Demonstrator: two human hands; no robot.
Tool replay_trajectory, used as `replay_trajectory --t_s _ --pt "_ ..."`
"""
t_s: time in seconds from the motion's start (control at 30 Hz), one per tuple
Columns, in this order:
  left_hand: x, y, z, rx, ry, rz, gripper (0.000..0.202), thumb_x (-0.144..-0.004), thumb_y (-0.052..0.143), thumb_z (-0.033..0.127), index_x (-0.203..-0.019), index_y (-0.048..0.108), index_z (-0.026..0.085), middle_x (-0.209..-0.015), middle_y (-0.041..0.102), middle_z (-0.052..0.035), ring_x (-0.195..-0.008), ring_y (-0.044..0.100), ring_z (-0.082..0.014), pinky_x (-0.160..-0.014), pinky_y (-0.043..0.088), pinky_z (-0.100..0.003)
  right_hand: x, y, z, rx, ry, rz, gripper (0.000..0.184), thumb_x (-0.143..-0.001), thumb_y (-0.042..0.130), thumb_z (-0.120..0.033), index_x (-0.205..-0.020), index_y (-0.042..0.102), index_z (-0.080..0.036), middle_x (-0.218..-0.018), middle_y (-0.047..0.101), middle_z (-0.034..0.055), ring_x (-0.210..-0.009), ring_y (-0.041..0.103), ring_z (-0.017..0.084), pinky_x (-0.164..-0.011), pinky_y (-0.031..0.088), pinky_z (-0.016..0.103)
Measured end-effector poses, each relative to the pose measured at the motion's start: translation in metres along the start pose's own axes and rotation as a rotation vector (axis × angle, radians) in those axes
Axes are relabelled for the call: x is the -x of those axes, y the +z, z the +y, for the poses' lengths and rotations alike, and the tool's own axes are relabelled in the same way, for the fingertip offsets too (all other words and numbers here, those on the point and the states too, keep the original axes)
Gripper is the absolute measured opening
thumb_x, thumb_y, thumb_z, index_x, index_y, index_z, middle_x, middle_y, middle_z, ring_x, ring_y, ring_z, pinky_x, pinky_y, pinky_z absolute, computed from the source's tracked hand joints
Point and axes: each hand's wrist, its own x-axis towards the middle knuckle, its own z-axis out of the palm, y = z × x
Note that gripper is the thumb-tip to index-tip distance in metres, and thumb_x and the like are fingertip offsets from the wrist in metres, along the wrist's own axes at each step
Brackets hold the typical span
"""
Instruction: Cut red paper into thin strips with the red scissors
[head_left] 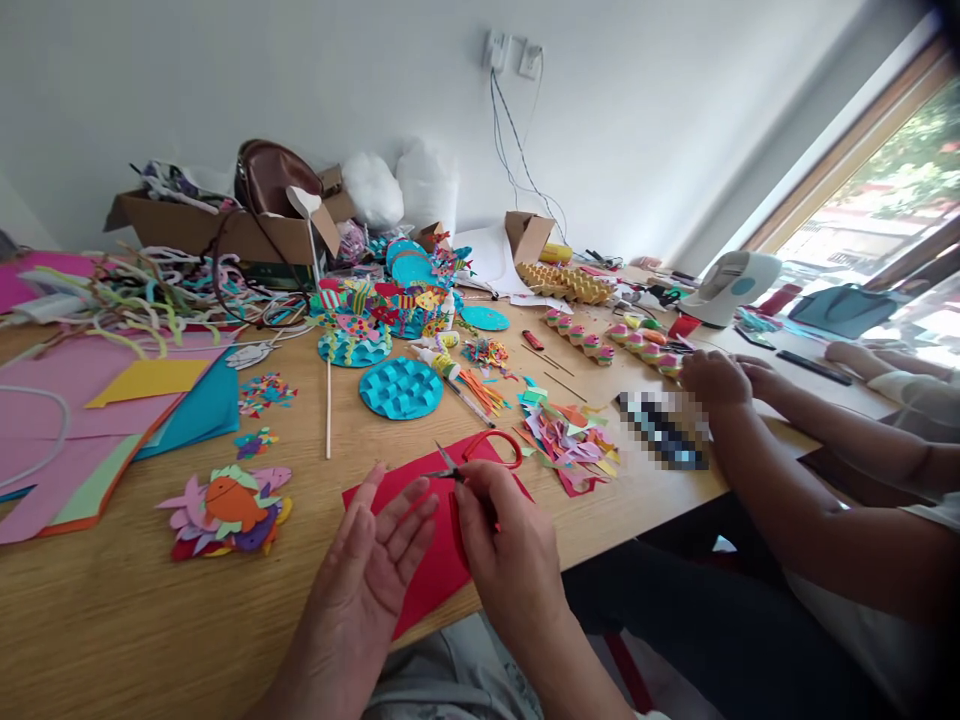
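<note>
Holding scissors [455, 473] in R hand [514, 550]: thumb + fingers gripping nr the pivot, red handle loops sticking out either side, blades parted, pointing away to upper L. L hand [371, 560] palm up, fingers spread wide, no obj visible in palm; fingertips v. close to blades, can't tell if touching. Scissors are above red paper [433, 585], which lies flat at the near table [112, 620] edge, partly hidden by both hands. L of paper: pile of cut-out fish [232, 508], orange one on top. R of paper: heap of paper scraps [566, 445], mixed colours. Beyond: blue round egg-tray pc [401, 388], w/ white stick [328, 410] to its L. Far R: co-worker's hand [716, 380] nr painted egg-carton strips [645, 348], contact unclear.
</note>
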Motion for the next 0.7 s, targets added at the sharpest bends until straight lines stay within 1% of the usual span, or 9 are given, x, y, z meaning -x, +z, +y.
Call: replay_trajectory --t_s 0.1,0.17,0.2,0.3,0.4,0.47,0.57,0.63,0.7 --pt "-0.002 -0.004 0.001 -0.075 0.017 -0.038 0.059 -0.07 0.064 0.044 -0.124 0.045 0.03 -0.127 0.054 -0.0048 -0.12 0.044 -0.022 -0.094 0.043 -0.032 -0.003 0.006 -0.005 -0.083 -0.005 -0.014 0.013 -0.085 0.041 -0.015 -0.092 0.051 -0.018 -0.074 0.062 0.0025 -0.064 0.06 0.013 -0.057 0.045 0.02" --pt "-0.002 -0.004 0.0 -0.134 0.032 -0.045 0.052 -0.066 0.069 0.038 -0.115 0.054 0.029 -0.128 0.053 -0.0026 -0.124 0.038 -0.0225 -0.096 0.041 -0.03 -0.001 0.013 -0.011 -0.112 -0.043 -0.06 0.016 -0.084 0.04 -0.013 -0.094 0.052 -0.018 -0.079 0.063 0.0042 -0.069 0.06 0.014 -0.061 0.047 0.021" --pt "-0.002 -0.004 0.0 -0.141 0.033 -0.031 0.048 -0.067 0.069 0.037 -0.112 0.057 0.029 -0.127 0.054 -0.0018 -0.125 0.038 -0.0222 -0.096 0.041 -0.03 0.0 0.018 -0.014 -0.118 -0.061 -0.085 0.017 -0.083 0.04 -0.012 -0.095 0.053 -0.018 -0.08 0.064 0.0052 -0.071 0.061 0.015 -0.062 0.048 0.022" --pt "-0.002 -0.004 0.002 -0.102 0.026 0.073 0.039 -0.073 0.063 0.037 -0.111 0.057 0.029 -0.118 0.06 -0.0006 -0.12 0.044 -0.0203 -0.093 0.044 -0.028 0.005 0.032 -0.022 -0.124 -0.117 -0.138 0.022 -0.083 0.038 -0.01 -0.098 0.053 -0.015 -0.085 0.065 0.0084 -0.077 0.061 0.017 -0.069 0.05 0.025" --pt "-0.004 -0.004 0.007 -0.094 0.04 0.188 0.033 -0.075 0.058 0.041 -0.105 0.059 0.025 -0.103 0.067 -0.0009 -0.105 0.056 -0.0197 -0.084 0.049 -0.027 0.008 0.036 -0.028 -0.082 -0.179 -0.195 0.026 -0.085 0.037 -0.011 -0.107 0.051 -0.013 -0.092 0.065 0.0103 -0.084 0.061 0.018 -0.075 0.05 0.028" --pt "-0.005 -0.004 0.013 -0.112 0.068 0.22 0.028 -0.075 0.059 0.041 -0.095 0.062 0.022 -0.09 0.07 -0.001 -0.092 0.062 -0.0194 -0.075 0.052 -0.025 0.009 0.032 -0.032 -0.047 -0.237 -0.242 0.028 -0.085 0.038 -0.013 -0.111 0.05 -0.013 -0.098 0.064 0.0111 -0.089 0.06 0.02 -0.078 0.05 0.03" --pt "-0.006 -0.003 0.026 -0.125 0.103 0.23 0.021 -0.074 0.06 0.039 -0.085 0.063 0.021 -0.077 0.07 -0.0002 -0.077 0.065 -0.0171 -0.065 0.053 -0.022 0.009 0.014 -0.032 -0.09 -0.315 -0.283 0.023 -0.085 0.041 -0.014 -0.104 0.054 -0.016 -0.101 0.064 0.0093 -0.089 0.06 0.018 -0.078 0.049 0.027" --pt "-0.007 -0.003 0.038 -0.114 0.151 0.256 0.017 -0.076 0.058 0.036 -0.082 0.062 0.021 -0.068 0.068 0.0009 -0.067 0.065 -0.0146 -0.06 0.053 -0.021 0.007 -0.001 -0.023 -0.119 -0.28 -0.254 0.019 -0.086 0.042 -0.013 -0.097 0.056 -0.018 -0.096 0.064 0.0068 -0.084 0.06 0.015 -0.074 0.049 0.024" --pt "-0.007 -0.005 0.05 -0.119 0.205 0.302 0.011 -0.079 0.055 0.028 -0.08 0.061 0.019 -0.064 0.067 0.0017 -0.059 0.063 -0.0118 -0.058 0.052 -0.019 0.001 -0.014 -0.004 -0.047 -0.176 -0.226 0.017 -0.086 0.043 -0.015 -0.094 0.057 -0.019 -0.093 0.063 0.0065 -0.085 0.059 0.015 -0.074 0.048 0.024"
